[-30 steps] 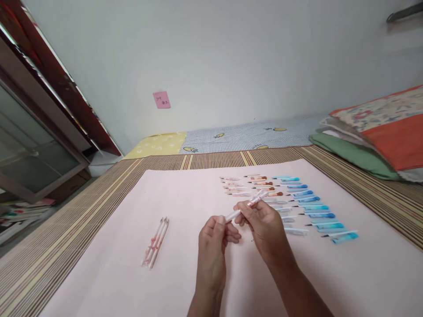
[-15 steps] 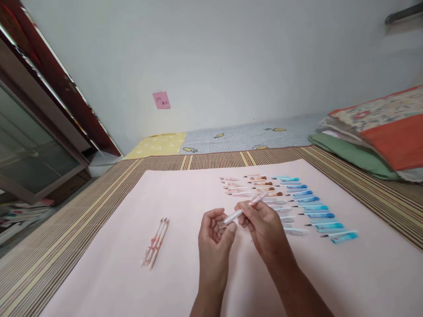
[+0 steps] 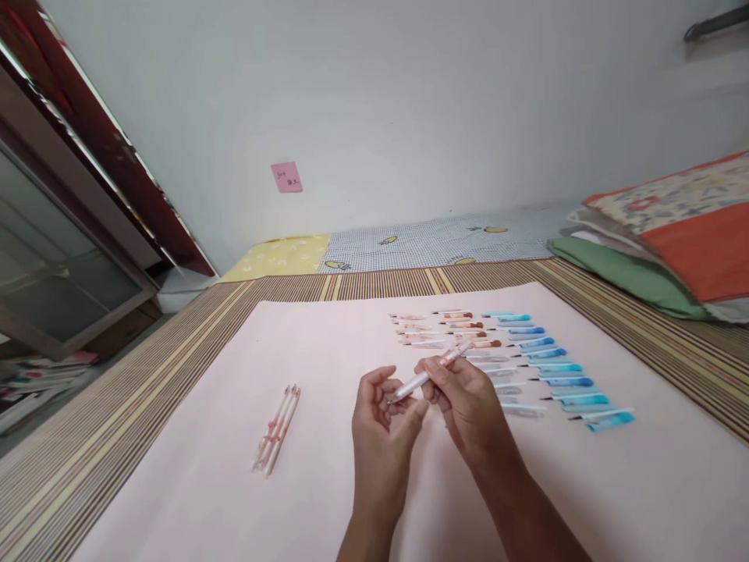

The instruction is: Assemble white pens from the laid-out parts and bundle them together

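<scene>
Pen (image 3: 430, 373) pinched in right hand (image 3: 468, 398), left hand (image 3: 383, 421) cupped palm-up beneath its tip.

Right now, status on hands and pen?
Right hand grips pen. Left hand cupped at its tip, grip unclear. Rows of pens lie just beyond.

A slim white-pink pen (image 3: 427, 375), seemingly capped, slants upward to the right.

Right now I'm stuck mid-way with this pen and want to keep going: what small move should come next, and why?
Probably close the thumb and forefinger of the left hand on the near end of the pen. The right hand grips its barrel, and that tip points into the half-open left hand, which pinches nothing I can see. Sorted pen parts lie just beyond.
</scene>
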The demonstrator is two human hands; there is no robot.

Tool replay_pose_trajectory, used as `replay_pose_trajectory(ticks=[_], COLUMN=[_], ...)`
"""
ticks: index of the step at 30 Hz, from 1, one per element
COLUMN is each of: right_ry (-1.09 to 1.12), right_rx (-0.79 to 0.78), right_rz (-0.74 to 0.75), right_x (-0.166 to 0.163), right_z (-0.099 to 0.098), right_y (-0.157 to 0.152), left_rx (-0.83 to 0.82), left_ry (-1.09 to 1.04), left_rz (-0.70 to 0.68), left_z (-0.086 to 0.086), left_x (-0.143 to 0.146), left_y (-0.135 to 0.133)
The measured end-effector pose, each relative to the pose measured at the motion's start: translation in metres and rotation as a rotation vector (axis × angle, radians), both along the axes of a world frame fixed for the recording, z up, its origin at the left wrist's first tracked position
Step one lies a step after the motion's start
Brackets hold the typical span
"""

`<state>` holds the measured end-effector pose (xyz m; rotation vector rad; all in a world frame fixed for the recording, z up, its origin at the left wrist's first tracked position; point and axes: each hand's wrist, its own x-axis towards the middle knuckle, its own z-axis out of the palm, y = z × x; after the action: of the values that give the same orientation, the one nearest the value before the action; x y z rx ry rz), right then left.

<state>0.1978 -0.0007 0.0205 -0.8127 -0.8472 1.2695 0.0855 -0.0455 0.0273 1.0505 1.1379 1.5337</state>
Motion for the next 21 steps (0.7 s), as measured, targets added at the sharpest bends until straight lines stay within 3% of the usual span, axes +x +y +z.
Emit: replay_pose_trajectory(ticks=[5,12,15,18,21], right_ry=[-0.104,0.006,0.030,-0.027,-0.073], right_rx=[0.022,-0.012,-0.043,-0.031,0.000], right_rz=[-0.037,0.026,0.027,0.002,-0.023], right_x=[0.0026,-0.0008,-0.0018,-0.0009,0.0001], right_z=[-0.0026,0.0055,0.0068,0.0020,-0.0022], right_y=[0.0004,-0.0030,-0.0038,-0.0030,-0.0026], left_rx=[-0.100,0.149,0.064,-0.052,-0.040], left_ry=[-0.181,0.257,0.120,-0.071,-0.065], left_rz=[-0.168,0.095,0.034,-0.111,-0.151], left_z=[-0.0008,0.0049,0.0025,-0.0007,-0.0001], left_x=[-0.0052,-0.0040,-0.0021,-0.0040,-0.0071], left_y=[0.0041,-0.0047,-0.0029,0.0016,0.0032])
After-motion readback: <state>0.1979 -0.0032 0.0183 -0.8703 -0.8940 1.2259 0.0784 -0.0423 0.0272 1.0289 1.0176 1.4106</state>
